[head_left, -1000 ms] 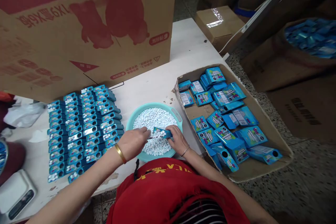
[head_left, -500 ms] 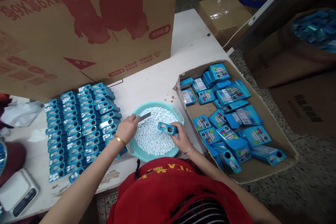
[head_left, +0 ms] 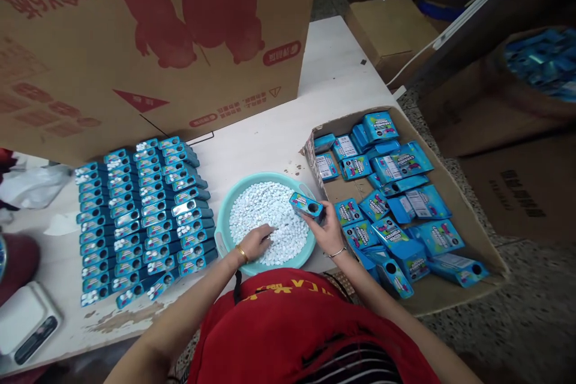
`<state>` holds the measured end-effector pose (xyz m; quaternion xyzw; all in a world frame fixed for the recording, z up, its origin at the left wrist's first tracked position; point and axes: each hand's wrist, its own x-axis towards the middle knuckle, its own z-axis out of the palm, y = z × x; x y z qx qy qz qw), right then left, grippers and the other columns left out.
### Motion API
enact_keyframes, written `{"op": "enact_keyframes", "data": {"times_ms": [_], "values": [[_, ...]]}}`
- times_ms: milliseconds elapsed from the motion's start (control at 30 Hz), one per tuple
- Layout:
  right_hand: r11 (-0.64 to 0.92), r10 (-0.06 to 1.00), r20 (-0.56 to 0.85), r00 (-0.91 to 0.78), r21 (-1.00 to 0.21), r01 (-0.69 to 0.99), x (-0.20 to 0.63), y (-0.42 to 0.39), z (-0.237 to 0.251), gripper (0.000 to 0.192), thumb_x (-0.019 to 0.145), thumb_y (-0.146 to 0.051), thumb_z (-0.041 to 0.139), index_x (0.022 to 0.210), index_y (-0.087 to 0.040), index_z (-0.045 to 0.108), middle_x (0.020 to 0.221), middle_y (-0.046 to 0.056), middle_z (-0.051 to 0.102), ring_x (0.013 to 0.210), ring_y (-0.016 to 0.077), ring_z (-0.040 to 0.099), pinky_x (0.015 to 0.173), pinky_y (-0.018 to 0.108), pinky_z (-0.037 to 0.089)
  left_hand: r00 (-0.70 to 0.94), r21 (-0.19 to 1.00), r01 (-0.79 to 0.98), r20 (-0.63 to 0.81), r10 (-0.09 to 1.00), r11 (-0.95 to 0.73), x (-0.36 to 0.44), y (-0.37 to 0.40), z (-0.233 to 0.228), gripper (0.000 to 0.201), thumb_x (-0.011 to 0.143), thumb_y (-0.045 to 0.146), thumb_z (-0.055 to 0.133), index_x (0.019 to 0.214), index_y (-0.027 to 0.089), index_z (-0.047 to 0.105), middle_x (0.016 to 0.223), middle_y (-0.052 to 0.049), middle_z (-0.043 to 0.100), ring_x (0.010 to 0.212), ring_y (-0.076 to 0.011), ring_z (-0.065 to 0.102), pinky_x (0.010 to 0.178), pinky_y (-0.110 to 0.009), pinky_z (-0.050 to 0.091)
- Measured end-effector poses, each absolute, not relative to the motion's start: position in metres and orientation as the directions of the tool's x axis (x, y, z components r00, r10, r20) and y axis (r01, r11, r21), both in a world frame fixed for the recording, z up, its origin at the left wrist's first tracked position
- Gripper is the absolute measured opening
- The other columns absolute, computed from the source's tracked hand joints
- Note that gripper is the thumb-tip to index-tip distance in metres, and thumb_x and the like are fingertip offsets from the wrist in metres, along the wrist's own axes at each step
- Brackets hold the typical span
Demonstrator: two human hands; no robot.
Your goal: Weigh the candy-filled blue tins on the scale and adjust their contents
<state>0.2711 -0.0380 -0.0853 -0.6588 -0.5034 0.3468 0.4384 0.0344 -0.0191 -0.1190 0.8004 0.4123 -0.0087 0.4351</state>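
Observation:
My left hand (head_left: 255, 242) is closed and low over small white candies (head_left: 256, 204) in a turquoise basin (head_left: 221, 216). Its fingers wrap the narrow grey metal scoop, now mostly hidden by the hand and the candies. In my right hand (head_left: 330, 231) is a small blue candy box (head_left: 306, 205), held tilted above the basin's right side, with a dark round hole in its end facing up. To the left stand rows of similar blue boxes (head_left: 155, 210), several with white candies showing on top.
An open cardboard tray (head_left: 335, 189) of loose blue boxes lies at the right. Behind the rows rises a large printed carton (head_left: 216, 84). A white scale (head_left: 31, 324) sits at the table's left front. More cartons (head_left: 391, 27) stand beyond the table.
My left hand has moved down and right into the candies, the scoop dipping out of sight. My right hand has shifted right and slightly up with the candy box.

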Motion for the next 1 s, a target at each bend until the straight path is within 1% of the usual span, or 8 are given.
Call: {"op": "enact_keyframes", "data": {"times_ms": [167, 333, 433, 600, 700, 767, 867, 1000], "values": [[-0.069, 0.974, 0.023, 0.225, -0.919, 0.389, 0.271, -0.038, -0.086, 0.031, 0.081, -0.033, 0.062, 0.106, -0.024, 0.046, 0.096, 0.005, 0.057, 0.089, 0.0213, 0.057, 0.079, 0.036, 0.048, 0.690, 0.783, 0.574, -0.307, 0.655, -0.238, 0.013, -0.012, -0.072, 0.031, 0.090, 0.032, 0.046, 0.115, 0.016, 0.057, 0.096, -0.007, 0.063, 0.085, -0.0165, 0.059, 0.078, -0.028, 0.048], [0.051, 0.991, 0.099, 0.087, -0.899, 0.435, 0.267, -0.039, -0.088, 0.031, 0.078, -0.017, 0.056, 0.108, -0.022, 0.050, 0.104, 0.009, 0.059, 0.099, 0.0252, 0.057, 0.087, 0.042, 0.047, 0.712, 0.779, 0.556, -0.265, 0.650, -0.291, 0.000, 0.009, -0.010, 0.033, 0.092, 0.033, 0.044, 0.118, 0.016, 0.055, 0.097, -0.007, 0.061, 0.086, -0.0164, 0.057, 0.080, -0.029, 0.046], [0.137, 0.988, 0.154, 0.000, -0.883, 0.449, 0.260, -0.041, -0.091, 0.038, 0.071, -0.008, 0.051, 0.107, -0.022, 0.052, 0.107, 0.009, 0.059, 0.105, 0.0267, 0.055, 0.094, 0.046, 0.045, 0.723, 0.660, 0.634, -0.321, 0.612, -0.404, 0.012, 0.022, 0.023, 0.029, 0.092, 0.027, 0.042, 0.116, 0.016, 0.055, 0.098, -0.008, 0.061, 0.088, -0.0175, 0.058, 0.080, -0.030, 0.046], [0.208, 0.977, 0.209, -0.052, -0.856, 0.473, 0.248, -0.045, -0.093, 0.043, 0.069, -0.004, 0.048, 0.107, -0.023, 0.052, 0.106, 0.010, 0.060, 0.106, 0.0278, 0.054, 0.097, 0.050, 0.043, 0.607, 0.231, 0.766, -0.570, 0.554, -0.600, 0.058, 0.022, 0.065, 0.022, 0.090, 0.015, 0.039, 0.104, 0.014, 0.057, 0.097, -0.009, 0.062, 0.084, -0.0213, 0.062, 0.070, -0.032, 0.049], [0.221, 0.974, 0.221, -0.058, -0.848, 0.482, 0.243, -0.046, -0.095, 0.044, 0.069, -0.003, 0.046, 0.108, -0.023, 0.051, 0.105, 0.010, 0.060, 0.106, 0.0277, 0.054, 0.097, 0.050, 0.043, 0.562, 0.049, 0.742, -0.590, 0.580, -0.668, 0.082, 0.013, 0.085, 0.029, 0.089, 0.006, 0.036, 0.110, 0.012, 0.054, 0.094, -0.011, 0.062, 0.082, -0.0217, 0.062, 0.066, -0.031, 0.048], [0.220, 0.974, 0.221, -0.054, -0.847, 0.484, 0.243, -0.046, -0.097, 0.044, 0.069, -0.003, 0.046, 0.108, -0.023, 0.050, 0.106, 0.010, 0.060, 0.106, 0.0274, 0.054, 0.098, 0.051, 0.042, 0.565, 0.017, 0.729, -0.580, 0.587, -0.684, 0.086, 0.010, 0.092, 0.027, 0.089, 0.005, 0.035, 0.107, 0.012, 0.055, 0.092, -0.011, 0.062, 0.083, -0.0220, 0.062, 0.065, -0.031, 0.048], [0.202, 0.977, 0.213, -0.032, -0.853, 0.482, 0.248, -0.044, -0.100, 0.044, 0.070, -0.004, 0.047, 0.109, -0.024, 0.050, 0.107, 0.010, 0.059, 0.106, 0.0273, 0.055, 0.098, 0.051, 0.042, 0.561, 0.033, 0.758, -0.543, 0.625, -0.651, 0.072, 0.016, 0.084, 0.025, 0.090, 0.009, 0.036, 0.101, 0.015, 0.057, 0.091, -0.009, 0.060, 0.081, -0.0218, 0.061, 0.065, -0.032, 0.047], [0.161, 0.982, 0.190, 0.014, -0.868, 0.469, 0.257, -0.041, -0.104, 0.041, 0.072, -0.006, 0.049, 0.109, -0.024, 0.049, 0.106, 0.010, 0.059, 0.106, 0.0273, 0.055, 0.094, 0.048, 0.046, 0.500, 0.098, 0.843, -0.505, 0.703, -0.529, 0.034, 0.036, 0.032, 0.024, 0.093, 0.018, 0.037, 0.110, 0.017, 0.054, 0.098, -0.009, 0.059, 0.088, -0.0227, 0.059, 0.075, -0.035, 0.047]]}}
